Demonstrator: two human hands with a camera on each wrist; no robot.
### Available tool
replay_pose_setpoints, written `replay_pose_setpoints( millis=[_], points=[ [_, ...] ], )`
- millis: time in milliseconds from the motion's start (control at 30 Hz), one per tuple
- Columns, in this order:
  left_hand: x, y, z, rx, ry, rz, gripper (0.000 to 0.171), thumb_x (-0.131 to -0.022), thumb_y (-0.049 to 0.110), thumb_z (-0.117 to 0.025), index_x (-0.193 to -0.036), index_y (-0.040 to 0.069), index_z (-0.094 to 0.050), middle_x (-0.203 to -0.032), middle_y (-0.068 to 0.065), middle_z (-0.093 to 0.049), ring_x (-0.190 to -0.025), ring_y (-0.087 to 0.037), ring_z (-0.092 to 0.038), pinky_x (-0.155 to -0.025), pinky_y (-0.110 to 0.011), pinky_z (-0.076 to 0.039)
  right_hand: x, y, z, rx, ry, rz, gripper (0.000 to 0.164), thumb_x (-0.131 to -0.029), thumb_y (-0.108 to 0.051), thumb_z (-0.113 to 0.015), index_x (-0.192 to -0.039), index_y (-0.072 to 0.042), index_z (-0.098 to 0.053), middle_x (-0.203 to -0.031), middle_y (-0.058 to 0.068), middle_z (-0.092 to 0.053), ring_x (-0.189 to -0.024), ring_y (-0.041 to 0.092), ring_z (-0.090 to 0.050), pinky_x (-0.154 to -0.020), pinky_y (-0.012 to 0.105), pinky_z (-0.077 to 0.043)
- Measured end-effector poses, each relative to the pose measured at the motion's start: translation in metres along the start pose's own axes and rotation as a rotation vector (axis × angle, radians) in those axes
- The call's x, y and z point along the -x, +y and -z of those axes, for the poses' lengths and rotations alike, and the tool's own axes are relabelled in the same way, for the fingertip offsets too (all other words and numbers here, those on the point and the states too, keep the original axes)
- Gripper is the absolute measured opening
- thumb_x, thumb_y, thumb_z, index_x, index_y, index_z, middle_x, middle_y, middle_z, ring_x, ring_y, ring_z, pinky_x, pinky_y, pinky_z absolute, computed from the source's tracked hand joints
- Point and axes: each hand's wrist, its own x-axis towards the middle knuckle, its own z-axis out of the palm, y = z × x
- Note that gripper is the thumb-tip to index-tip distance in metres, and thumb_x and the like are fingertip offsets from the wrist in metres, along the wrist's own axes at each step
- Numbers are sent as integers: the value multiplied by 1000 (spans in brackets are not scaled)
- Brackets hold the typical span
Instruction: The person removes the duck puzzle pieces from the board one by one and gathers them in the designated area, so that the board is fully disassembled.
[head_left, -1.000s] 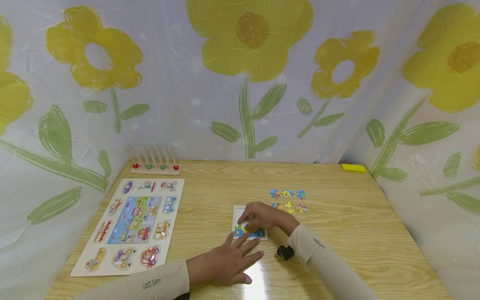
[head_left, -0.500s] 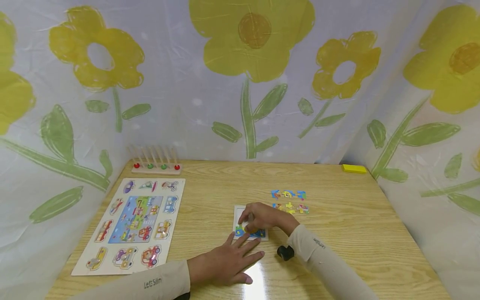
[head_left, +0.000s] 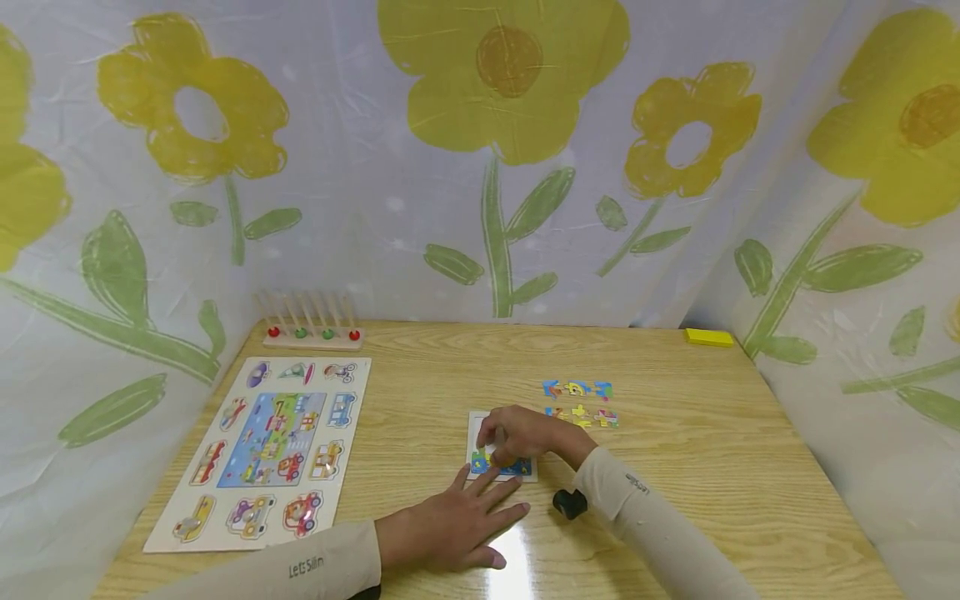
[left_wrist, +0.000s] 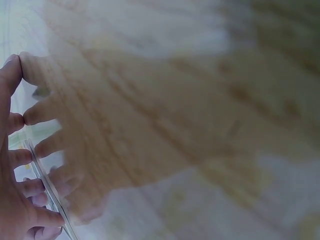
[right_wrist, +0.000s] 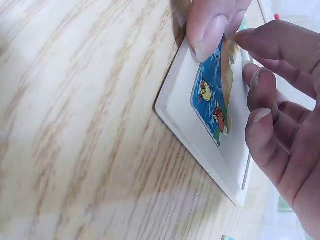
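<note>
A small white-framed jigsaw puzzle tray (head_left: 476, 423) lies flat at the table's centre, with blue sea pieces (right_wrist: 209, 95) showing a duck and a fish along its near side. Over it in the head view, my right hand (head_left: 517, 435) bends its thumb and index finger together. Between their tips in the right wrist view is a small yellowish puzzle piece (right_wrist: 231, 47), mostly hidden by the fingers. My left hand (head_left: 461, 523) lies palm down with fingers spread, its fingertips at the tray's near edge. The left wrist view has those fingers (left_wrist: 30, 160) beside the tray's thin edge (left_wrist: 50, 192).
Two rows of loose puzzle pieces (head_left: 577, 389) lie beyond the right hand. A large vehicle peg puzzle (head_left: 348, 421) covers the table's left side. Behind it stands a wooden peg rack (head_left: 311, 342) with red and green beads. A yellow block (head_left: 708, 337) sits at the back right.
The right thumb and fingers shift very slightly over the tray. The left hand stays in place, and the loose pieces keep their positions.
</note>
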Motion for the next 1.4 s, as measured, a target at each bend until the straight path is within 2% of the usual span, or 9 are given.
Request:
replay_pose_setpoints(
  millis=[200, 400, 633, 933, 1100, 1200, 1400],
  points=[
    [0, 0, 0, -1, -3, 3, 69, -104, 60, -31, -160, 21, -28, -167, -14, -20, -149, -46, -27, -105, -68, -39, -1, 0, -1, -14, 2, 7, 17, -87, -14, -74, -102, -20, -70, -107, -6, -63, -91, 9, -56, -78, 25, -51],
    [0, 0, 1, 13, -6, 3, 68, -104, 59, -32, -160, 20, -28, -167, -15, -20, -149, -46, -27, -106, -69, -38, -2, 1, -3, -69, 15, 23, 5, -94, -21, -72, -97, -20, -69, -99, -8, -63, -84, 8, -57, -73, 24, -51],
    [0, 2, 3, 18, -10, 9, 68, -104, 59, -33, -160, 20, -29, -167, -15, -21, -149, -46, -26, -106, -68, -38, -5, 6, -3, -81, 44, 62, 9, -93, -19, -75, -93, -17, -66, -92, -8, -63, -83, 8, -57, -74, 24, -49],
    [0, 2, 3, 2, -8, 7, 68, -104, 59, -33, -160, 20, -29, -166, -14, -22, -149, -45, -29, -106, -68, -38, -2, 5, -2, -141, 49, 81, 12, -96, -22, -70, -88, -15, -64, -86, -3, -61, -66, 6, -52, -61, 21, -45],
    [0, 2, 2, -9, -3, 8, 67, -104, 59, -33, -159, 20, -30, -166, -14, -23, -148, -44, -30, -106, -67, -38, 1, 5, -2, -186, 69, 102, 13, -99, -22, -66, -90, -13, -65, -92, -3, -65, -76, 8, -58, -67, 24, -50],
    [0, 2, 2, 0, -7, 10, 67, -104, 59, -32, -160, 20, -30, -167, -14, -22, -148, -44, -30, -106, -68, -38, 3, 5, 2, -216, 92, 105, 11, -100, -19, -64, -93, -12, -67, -96, -1, -69, -81, 13, -63, -70, 27, -53],
    [-2, 1, 0, -8, -5, 11, 68, -104, 59, -32, -159, 20, -30, -166, -13, -24, -148, -43, -30, -105, -68, -39, 10, 5, 8, -256, 117, 106, 7, -101, -14, -63, -100, -8, -67, -96, 6, -72, -76, 29, -67, -64, 28, -55]
  ],
)
